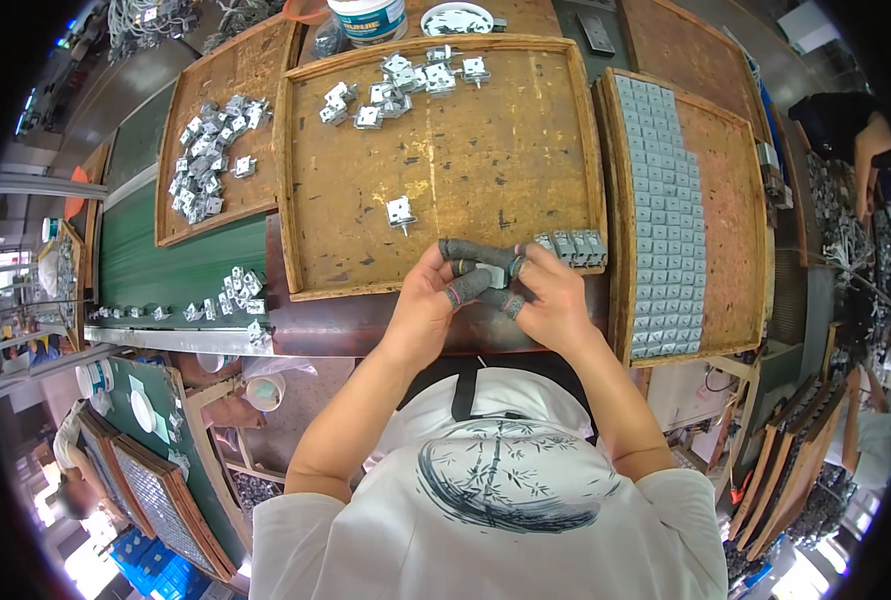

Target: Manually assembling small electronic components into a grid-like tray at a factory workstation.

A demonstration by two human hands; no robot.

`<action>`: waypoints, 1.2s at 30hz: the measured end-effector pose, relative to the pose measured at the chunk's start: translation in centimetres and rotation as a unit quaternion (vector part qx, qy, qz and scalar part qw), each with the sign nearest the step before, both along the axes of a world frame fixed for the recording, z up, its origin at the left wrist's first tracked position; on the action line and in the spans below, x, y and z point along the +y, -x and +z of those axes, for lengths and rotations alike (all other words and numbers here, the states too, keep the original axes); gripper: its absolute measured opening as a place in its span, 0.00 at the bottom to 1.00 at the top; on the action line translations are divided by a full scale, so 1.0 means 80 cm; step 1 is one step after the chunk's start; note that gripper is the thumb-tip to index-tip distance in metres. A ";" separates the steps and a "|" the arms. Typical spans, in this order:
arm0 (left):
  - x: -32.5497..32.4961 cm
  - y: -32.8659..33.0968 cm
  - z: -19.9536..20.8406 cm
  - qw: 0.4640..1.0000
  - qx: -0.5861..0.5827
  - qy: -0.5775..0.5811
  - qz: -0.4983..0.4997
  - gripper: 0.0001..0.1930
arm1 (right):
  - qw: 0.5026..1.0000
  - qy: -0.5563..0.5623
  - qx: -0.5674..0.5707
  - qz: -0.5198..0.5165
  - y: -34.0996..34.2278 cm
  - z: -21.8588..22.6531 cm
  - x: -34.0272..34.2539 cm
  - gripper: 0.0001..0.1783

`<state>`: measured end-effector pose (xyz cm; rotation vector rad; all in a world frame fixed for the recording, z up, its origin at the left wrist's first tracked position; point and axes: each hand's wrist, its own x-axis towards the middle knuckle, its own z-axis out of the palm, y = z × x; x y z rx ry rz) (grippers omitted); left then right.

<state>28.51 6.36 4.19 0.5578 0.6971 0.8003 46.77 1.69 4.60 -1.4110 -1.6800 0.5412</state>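
Over the front edge of a wooden tray [446, 170], my left hand [428, 305] and my right hand [554, 300] meet around a small silvery metal part [493, 275]. Both hands are closed on it, and dark grey sleeves cover several of their fingers. Much of the part is hidden by the fingers. Just beyond my left hand, a single metal part with a thin pin [401, 213] lies in the tray. A short row of metal parts [573, 247] stands beside my right hand, in the tray's near right corner. Several more parts [398, 88] are scattered at its far side.
To the right, a tray [736, 210] carries neat rows of metal parts. A smaller tray [171, 215] with a loose heap stands at the left, over a green belt [131, 255] bearing loose parts. A white tub [369, 20] and a white dish [457, 18] are behind.
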 end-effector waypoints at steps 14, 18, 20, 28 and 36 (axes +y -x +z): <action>0.097 0.049 -0.054 0.623 0.677 -0.386 -0.064 0.19 | 0.975 0.165 0.097 -0.113 -0.010 0.014 -0.009 0.19; 0.082 0.049 -0.049 0.732 0.571 -0.370 -0.028 0.21 | 0.976 0.168 0.107 -0.093 -0.015 0.012 -0.008 0.17; 0.069 0.044 -0.043 0.855 0.435 -0.281 0.033 0.26 | 0.988 0.137 0.053 -0.054 -0.022 0.003 -0.005 0.17; 0.023 0.034 0.036 0.949 0.175 -0.260 -0.027 0.20 | 0.993 0.116 -0.034 0.014 -0.011 0.066 0.002 0.18; 0.008 0.025 0.054 0.943 0.171 -0.274 -0.080 0.21 | 0.995 0.039 -0.087 0.037 -0.012 0.078 -0.002 0.13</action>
